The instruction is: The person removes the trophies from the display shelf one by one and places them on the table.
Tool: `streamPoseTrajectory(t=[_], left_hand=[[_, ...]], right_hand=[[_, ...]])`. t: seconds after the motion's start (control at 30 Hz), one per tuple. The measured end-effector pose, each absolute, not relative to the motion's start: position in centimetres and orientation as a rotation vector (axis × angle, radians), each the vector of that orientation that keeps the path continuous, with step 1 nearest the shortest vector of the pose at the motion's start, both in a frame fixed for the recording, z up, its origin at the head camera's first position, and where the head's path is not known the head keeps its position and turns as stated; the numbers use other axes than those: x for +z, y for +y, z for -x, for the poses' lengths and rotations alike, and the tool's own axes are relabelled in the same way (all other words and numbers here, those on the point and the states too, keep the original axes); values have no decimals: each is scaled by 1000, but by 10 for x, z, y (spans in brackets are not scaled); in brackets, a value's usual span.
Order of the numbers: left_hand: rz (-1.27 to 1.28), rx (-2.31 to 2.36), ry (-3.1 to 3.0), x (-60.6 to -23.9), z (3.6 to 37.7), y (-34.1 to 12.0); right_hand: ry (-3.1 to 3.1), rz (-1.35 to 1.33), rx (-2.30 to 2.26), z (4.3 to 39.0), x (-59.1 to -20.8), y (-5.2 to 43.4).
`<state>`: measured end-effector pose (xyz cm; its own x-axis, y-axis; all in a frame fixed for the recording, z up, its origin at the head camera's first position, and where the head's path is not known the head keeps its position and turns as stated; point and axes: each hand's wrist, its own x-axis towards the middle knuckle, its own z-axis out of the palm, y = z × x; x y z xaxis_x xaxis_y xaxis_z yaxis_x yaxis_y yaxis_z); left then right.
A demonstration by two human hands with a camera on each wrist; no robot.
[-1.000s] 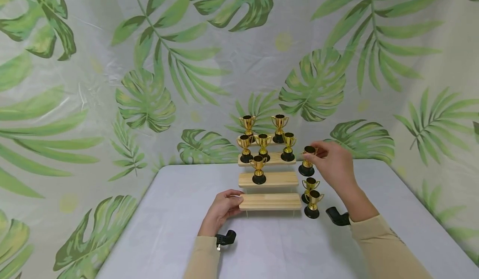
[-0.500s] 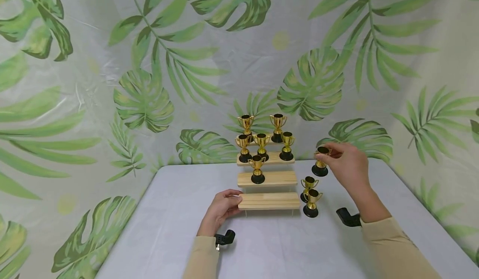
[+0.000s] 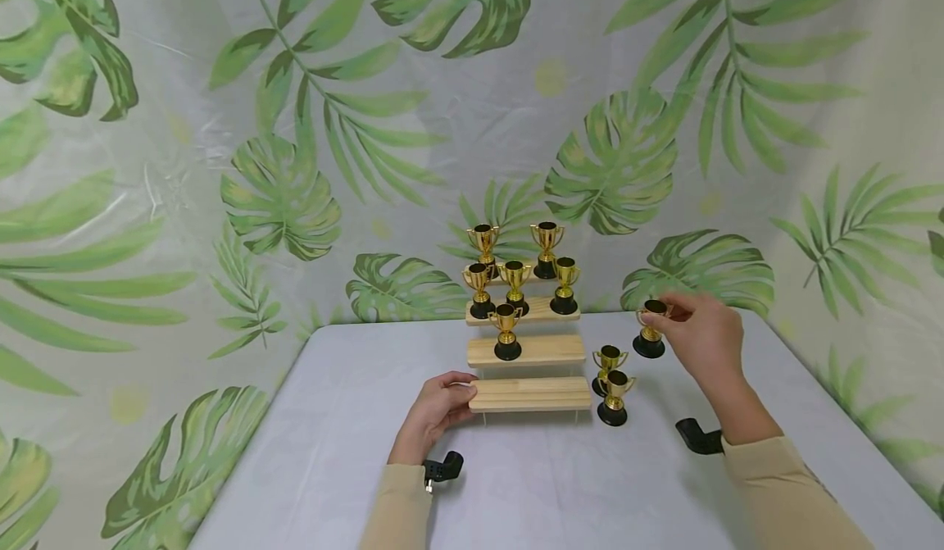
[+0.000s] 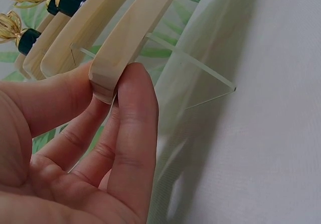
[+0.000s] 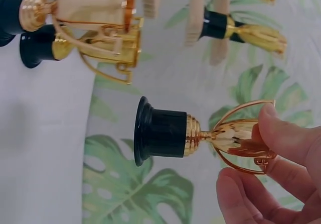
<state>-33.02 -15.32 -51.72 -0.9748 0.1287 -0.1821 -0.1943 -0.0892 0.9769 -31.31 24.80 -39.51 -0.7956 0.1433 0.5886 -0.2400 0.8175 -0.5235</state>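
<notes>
My left hand (image 3: pixel 433 409) pinches the left end of the lowest step of a tiered wooden display stand (image 3: pixel 529 394). In the left wrist view, thumb and index finger clasp that wooden plank (image 4: pixel 115 53) at its end. Between the fingers of my right hand (image 3: pixel 706 335), to the right of the stand, is a small gold trophy (image 3: pixel 651 333) with a black base, gripped by its cup near the rim and handles. The right wrist view shows its black base (image 5: pixel 163 133) free of the fingers. Several matching trophies (image 3: pixel 515 281) stand on the upper three steps; the lowest step is bare.
Two more trophies, one farther back (image 3: pixel 609 363) and one nearer (image 3: pixel 614 398), stand upright on the white-covered table (image 3: pixel 310 452) just right of the stand. Behind the table hangs a leaf-patterned cloth (image 3: pixel 413 124). Thin clear supports (image 4: pixel 200 66) hold up the steps.
My right hand has carried its trophy to the right, away from the stand, and lately a little lower in the head view. My left hand keeps its hold on the lowest step.
</notes>
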Motion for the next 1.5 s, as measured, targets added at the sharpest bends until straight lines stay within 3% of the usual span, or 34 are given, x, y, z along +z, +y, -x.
streamPoseTrajectory(t=[1.5], left_hand=[[67,2175,1946,-520,331,-153]], right_hand=[[-2427,136,862,329,-485,249]])
